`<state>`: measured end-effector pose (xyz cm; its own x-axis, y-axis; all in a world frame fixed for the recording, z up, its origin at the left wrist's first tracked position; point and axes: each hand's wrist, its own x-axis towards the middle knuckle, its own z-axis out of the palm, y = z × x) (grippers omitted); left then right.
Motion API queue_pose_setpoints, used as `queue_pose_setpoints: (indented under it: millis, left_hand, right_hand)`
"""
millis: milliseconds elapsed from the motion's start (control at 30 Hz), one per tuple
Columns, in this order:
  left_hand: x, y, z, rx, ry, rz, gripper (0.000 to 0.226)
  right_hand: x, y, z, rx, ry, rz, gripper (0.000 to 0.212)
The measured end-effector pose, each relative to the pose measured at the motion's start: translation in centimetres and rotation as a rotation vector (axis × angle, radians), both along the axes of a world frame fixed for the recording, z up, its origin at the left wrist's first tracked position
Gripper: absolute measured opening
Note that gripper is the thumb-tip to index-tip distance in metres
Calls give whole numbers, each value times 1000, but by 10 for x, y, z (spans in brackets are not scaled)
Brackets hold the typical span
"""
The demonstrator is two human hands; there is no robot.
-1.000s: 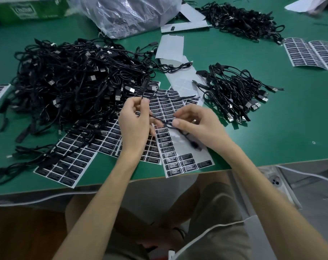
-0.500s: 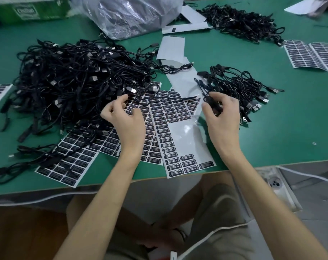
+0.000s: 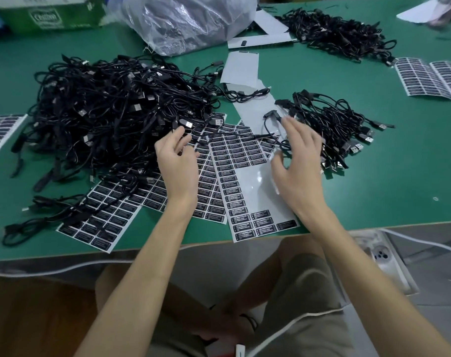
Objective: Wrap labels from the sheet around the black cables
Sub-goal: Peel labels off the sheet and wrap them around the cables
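A partly used label sheet [image 3: 247,155] with black labels lies in front of me on the green table [image 3: 386,181], fanned over other full sheets [image 3: 103,215]. A big heap of black cables [image 3: 111,112] sits to the left and a smaller pile [image 3: 332,124] to the right. My left hand [image 3: 178,163] reaches toward the heap's near edge, fingers loosely curled beside a USB plug [image 3: 187,124], gripping nothing that I can see. My right hand [image 3: 296,163] hovers over the sheet with fingers spread, empty, beside a loose cable [image 3: 270,116].
At the back lie a clear plastic bag [image 3: 193,19], a green box [image 3: 46,16] and another cable pile [image 3: 335,32]. More label sheets sit far right [image 3: 430,76] and far left [image 3: 0,130]. Empty backing sheets [image 3: 241,68] lie behind the middle. The table's front edge is near my lap.
Both hands held a cable over the sheet. My right hand carried it to the right pile, let go and came back. My left hand moved up toward the big heap.
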<state>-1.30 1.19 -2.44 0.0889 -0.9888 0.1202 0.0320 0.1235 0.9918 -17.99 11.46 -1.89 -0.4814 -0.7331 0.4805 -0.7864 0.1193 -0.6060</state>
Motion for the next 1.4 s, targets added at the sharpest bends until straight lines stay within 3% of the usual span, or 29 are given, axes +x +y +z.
queue_pose_setpoints:
  millis: [100, 467, 667, 900, 1067, 1233, 1400]
  left_hand:
    - [1, 1, -1, -7, 36, 13, 32]
    - [3, 7, -4, -16, -66, -40, 42]
    - [2, 9, -2, -19, -150, -41, 31]
    - [-1, 11, 6, -66, -175, -173, 52]
    - [3, -2, 13, 37, -184, -225, 63]
    - [15, -27, 31, 145, -191, -253, 57]
    - [19, -32, 43, 189, -72, -192, 37]
  right_hand:
    - [1, 0, -1, 24, 7, 44, 56]
    - [2, 2, 0, 82, -48, 126, 38]
    - [1, 2, 0, 108, -46, 142, 33]
    - [1, 0, -4, 135, -31, 176, 34]
    - [1, 1, -6, 148, 0, 192, 36]
    - [9, -1, -8, 198, 195, 218, 38]
    - [10, 1, -8, 205, 226, 209, 38]
